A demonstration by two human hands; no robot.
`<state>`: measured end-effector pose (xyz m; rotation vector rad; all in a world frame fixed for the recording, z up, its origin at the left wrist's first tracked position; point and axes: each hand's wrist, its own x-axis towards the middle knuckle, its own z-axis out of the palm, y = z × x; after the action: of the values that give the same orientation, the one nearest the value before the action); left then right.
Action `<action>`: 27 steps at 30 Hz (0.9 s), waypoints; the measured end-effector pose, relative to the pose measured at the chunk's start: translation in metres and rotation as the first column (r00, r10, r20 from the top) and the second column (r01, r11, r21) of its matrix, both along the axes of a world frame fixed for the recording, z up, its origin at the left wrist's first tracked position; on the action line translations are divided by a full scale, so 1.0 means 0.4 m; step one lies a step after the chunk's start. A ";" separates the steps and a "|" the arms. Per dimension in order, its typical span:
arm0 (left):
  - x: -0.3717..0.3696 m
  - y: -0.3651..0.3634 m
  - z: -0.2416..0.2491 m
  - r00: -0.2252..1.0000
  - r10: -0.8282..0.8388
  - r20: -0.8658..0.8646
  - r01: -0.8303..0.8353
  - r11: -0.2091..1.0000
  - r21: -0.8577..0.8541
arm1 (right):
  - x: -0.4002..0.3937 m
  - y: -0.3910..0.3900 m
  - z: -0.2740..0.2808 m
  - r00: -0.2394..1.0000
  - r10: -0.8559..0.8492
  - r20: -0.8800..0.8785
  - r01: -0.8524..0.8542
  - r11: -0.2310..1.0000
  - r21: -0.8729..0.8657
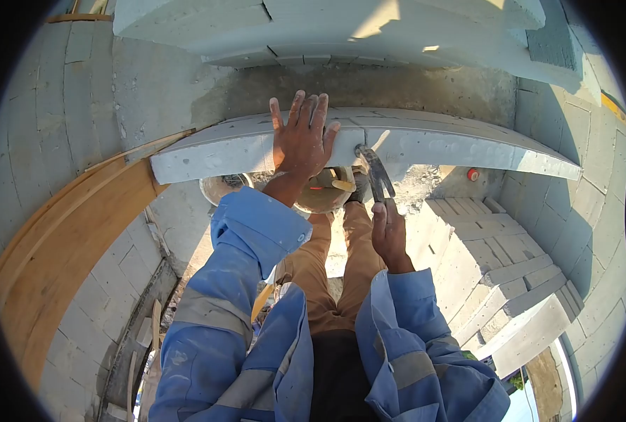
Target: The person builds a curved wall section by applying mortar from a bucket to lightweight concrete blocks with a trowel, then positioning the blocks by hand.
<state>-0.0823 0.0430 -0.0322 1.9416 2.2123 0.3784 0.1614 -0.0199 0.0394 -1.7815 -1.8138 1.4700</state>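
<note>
My left hand (pixel 302 141) lies flat with fingers spread against the top and near face of a low wall of pale blocks (pixel 221 149). White dust coats its fingertips. My right hand (pixel 390 232) is closed around a hammer (pixel 376 172), just right of a vertical joint between two blocks. The hammer's round face is at the wall's near side; whether it touches cannot be made out. Its handle is mostly hidden by my fingers. Below the wall, between my hands, is a round bucket (pixel 316 199) with a wooden-handled tool (pixel 342 185) at its top.
Stacked pale blocks (pixel 496 246) stand at the right. A long wooden board (pixel 67 253) curves along the left side. A second container (pixel 225 184) sits behind my left forearm. A red round object (pixel 473 174) lies under the wall's right part. Block walls (pixel 580 162) rise on both sides.
</note>
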 end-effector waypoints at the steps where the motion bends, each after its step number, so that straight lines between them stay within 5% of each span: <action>1: 0.001 0.004 0.001 1.000 -0.006 -0.001 0.006 1.000 0.008 | -0.011 -0.005 0.000 1.000 -0.020 0.011 0.021 1.000 -0.001; 3: 0.002 0.002 -0.003 1.000 0.013 0.022 -0.014 1.000 0.015 | -0.009 -0.043 0.014 0.997 -0.074 -0.021 0.074 0.997 0.012; 5: 0.003 -0.003 -0.006 1.000 0.004 0.020 -0.004 1.000 0.012 | 0.005 -0.073 0.008 0.941 -0.144 -0.307 0.163 0.986 0.036; 6: 0.001 -0.001 -0.009 1.000 0.002 0.015 -0.003 1.000 0.016 | -0.006 -0.053 0.026 0.956 0.016 -0.292 0.070 0.956 0.283; 9: 0.000 -0.004 -0.014 0.999 0.034 0.035 -0.036 0.997 0.062 | -0.018 -0.028 0.003 0.985 0.119 -0.127 -0.065 0.928 0.367; 10: 0.002 -0.006 -0.015 0.999 0.029 0.037 -0.032 0.997 0.072 | -0.030 -0.010 0.007 0.997 0.051 0.053 -0.049 0.998 -0.037; 15: -0.002 -0.010 -0.016 0.993 0.083 0.088 -0.089 0.994 0.063 | 0.031 -0.127 -0.030 0.994 0.006 -0.106 0.007 0.993 0.116; 19: -0.008 -0.015 -0.005 0.982 0.107 0.155 -0.119 0.990 0.070 | 0.091 -0.174 -0.128 0.957 0.288 -0.033 -0.281 0.950 0.136; 21: -0.012 -0.017 -0.012 0.964 0.106 0.245 -0.139 0.983 0.120 | 0.082 -0.112 -0.225 0.722 0.656 0.221 -0.651 0.752 -0.106; 22: -0.013 -0.018 -0.013 0.965 0.110 0.239 -0.141 0.983 0.117 | 0.058 -0.075 -0.250 0.641 0.729 0.243 -0.693 0.685 -0.225; 23: -0.012 -0.017 -0.013 0.964 0.114 0.239 -0.146 0.982 0.122 | 0.065 -0.064 -0.314 0.589 0.770 0.244 -0.778 0.622 -0.084; 25: -0.006 -0.015 -0.017 0.963 0.124 0.238 -0.155 0.981 0.119 | 0.022 0.011 -0.361 0.290 0.907 0.305 -0.920 0.352 -0.172; 27: -0.008 -0.017 -0.020 0.966 0.115 0.233 -0.144 0.983 0.114 | 0.000 0.075 -0.399 0.312 0.867 0.389 -0.903 0.398 -0.163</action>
<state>-0.0856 0.0362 -0.0402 1.7169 2.2191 0.7410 0.1613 0.0099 -0.1201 -0.9890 -3.4023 1.1927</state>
